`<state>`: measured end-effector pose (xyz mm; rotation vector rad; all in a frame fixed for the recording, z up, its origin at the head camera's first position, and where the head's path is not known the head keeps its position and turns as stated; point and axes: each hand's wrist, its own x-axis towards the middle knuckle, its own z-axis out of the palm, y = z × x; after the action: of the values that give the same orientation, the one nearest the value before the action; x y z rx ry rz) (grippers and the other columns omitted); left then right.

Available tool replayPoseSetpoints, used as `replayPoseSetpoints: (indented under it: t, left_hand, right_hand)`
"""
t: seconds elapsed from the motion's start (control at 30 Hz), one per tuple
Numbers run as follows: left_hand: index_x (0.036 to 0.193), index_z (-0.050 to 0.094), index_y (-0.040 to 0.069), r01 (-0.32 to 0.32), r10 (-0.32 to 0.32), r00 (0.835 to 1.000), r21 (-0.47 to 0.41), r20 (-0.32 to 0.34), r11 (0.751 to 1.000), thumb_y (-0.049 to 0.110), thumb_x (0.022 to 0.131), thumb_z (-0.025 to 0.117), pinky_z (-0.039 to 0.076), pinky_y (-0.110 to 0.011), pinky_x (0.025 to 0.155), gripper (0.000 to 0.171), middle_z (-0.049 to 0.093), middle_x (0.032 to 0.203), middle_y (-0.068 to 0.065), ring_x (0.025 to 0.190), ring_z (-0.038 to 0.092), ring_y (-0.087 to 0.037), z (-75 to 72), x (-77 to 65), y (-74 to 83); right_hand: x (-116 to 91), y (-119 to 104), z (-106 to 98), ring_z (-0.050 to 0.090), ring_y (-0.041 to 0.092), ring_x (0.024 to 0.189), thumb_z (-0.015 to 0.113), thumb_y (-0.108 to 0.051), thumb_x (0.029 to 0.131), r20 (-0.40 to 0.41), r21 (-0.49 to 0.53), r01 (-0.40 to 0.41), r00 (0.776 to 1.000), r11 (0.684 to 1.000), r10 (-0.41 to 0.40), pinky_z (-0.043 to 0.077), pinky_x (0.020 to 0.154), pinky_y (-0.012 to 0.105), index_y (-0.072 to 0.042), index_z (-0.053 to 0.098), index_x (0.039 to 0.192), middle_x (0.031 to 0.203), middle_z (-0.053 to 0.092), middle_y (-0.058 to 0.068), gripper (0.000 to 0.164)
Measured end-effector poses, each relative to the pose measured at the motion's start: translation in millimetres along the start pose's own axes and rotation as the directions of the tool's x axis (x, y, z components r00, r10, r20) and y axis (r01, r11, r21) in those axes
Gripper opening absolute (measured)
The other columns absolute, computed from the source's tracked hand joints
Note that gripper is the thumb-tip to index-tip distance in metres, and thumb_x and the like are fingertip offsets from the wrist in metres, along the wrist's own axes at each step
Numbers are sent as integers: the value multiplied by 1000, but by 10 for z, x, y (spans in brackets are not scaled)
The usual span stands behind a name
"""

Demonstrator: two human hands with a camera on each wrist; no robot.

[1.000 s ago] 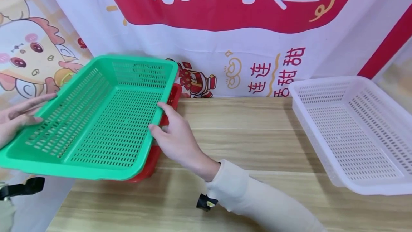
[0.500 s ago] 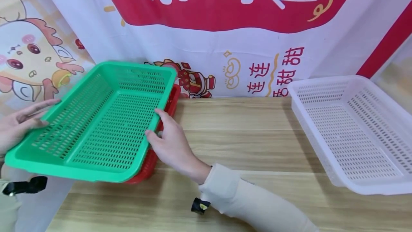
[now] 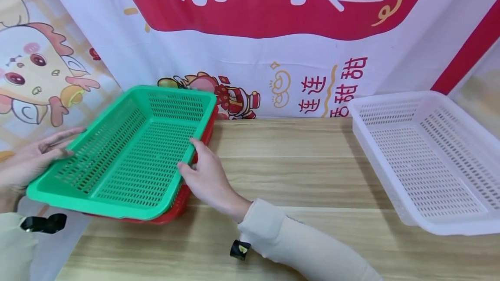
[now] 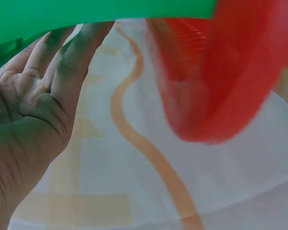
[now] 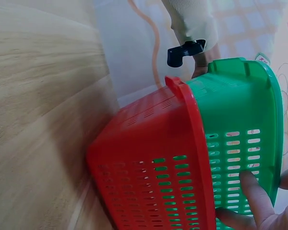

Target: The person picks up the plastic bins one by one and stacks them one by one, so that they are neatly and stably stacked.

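A green slotted plastic basket (image 3: 144,159) sits partly inside a red basket (image 3: 181,205) of similar shape at the left of the table. In the right wrist view, green shows through the slots of the red basket (image 5: 144,158), and the green basket's upper wall (image 5: 235,110) stands above the red rim. My left hand (image 3: 37,159) holds the green basket's left rim, thumb on top; the left wrist view shows its fingers (image 4: 79,62) reaching up under that rim. On the opposite long rim, my right hand (image 3: 207,177) grips with thumb above and other fingers (image 5: 254,196) against the outer wall.
A white slotted basket (image 3: 423,159) stands at the right of the wooden table (image 3: 289,159). Printed cloth (image 3: 242,55) hangs behind the table and along its left side, close to the left hand.
The green basket has moved down and slightly right, deeper into the red basket. Both hands keep hold of its rims; the left hand has travelled right with it. The white basket stays put.
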<state>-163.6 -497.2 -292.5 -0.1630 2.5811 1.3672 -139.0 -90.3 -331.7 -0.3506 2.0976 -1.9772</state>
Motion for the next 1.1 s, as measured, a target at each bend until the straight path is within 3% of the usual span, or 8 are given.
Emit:
replayPoseSetpoints:
  t: [0.2,0.43,0.67,0.87,0.93,1.1]
  left_hand:
    - [150,39,56,29,-29,1000,-35,5,999,17,111,49,64,-46,59,55,76,92,19,70,79,-27,37,37,-76]
    - [146,45,52,57,-47,997,-183,59,982,13,111,49,64,-46,60,52,78,97,11,74,79,-30,57,93,-173]
    - [155,35,49,54,-54,998,16,6,998,24,110,55,65,-42,64,55,70,98,33,75,79,-20,108,125,-179]
    - [168,24,25,36,-34,999,61,-30,997,24,107,61,65,-31,67,71,57,104,48,81,73,-1,137,157,-188]
    - [169,22,19,32,-30,999,75,-35,997,23,107,62,64,-29,66,74,56,104,49,81,72,0,141,160,-192]
    - [168,22,18,59,-57,998,76,-33,995,25,106,63,64,-31,64,75,59,102,46,77,75,-9,152,150,-201]
  right_hand:
    - [18,22,-2,69,6,90,67,-20,103,8,18,-35,999,999,35,63,77,22,-20,38,162,142,55,4,66]
    - [49,61,-5,69,5,87,69,-16,102,5,20,-52,999,998,52,64,74,24,-17,41,160,133,57,4,65]
    - [93,104,-22,72,17,83,70,-15,101,-14,-24,-61,998,998,61,62,70,23,-14,43,159,124,58,5,64]
    - [121,142,-38,69,10,74,69,-12,101,-7,-16,-66,998,998,66,63,69,24,-11,42,159,126,56,7,64]
    - [123,148,-40,68,9,73,69,-12,101,-6,-12,-71,997,997,71,63,68,24,-11,42,159,125,56,7,64]
    - [123,150,-46,68,10,75,69,-10,101,3,-1,-76,997,997,76,63,67,23,-10,43,158,124,55,6,63]
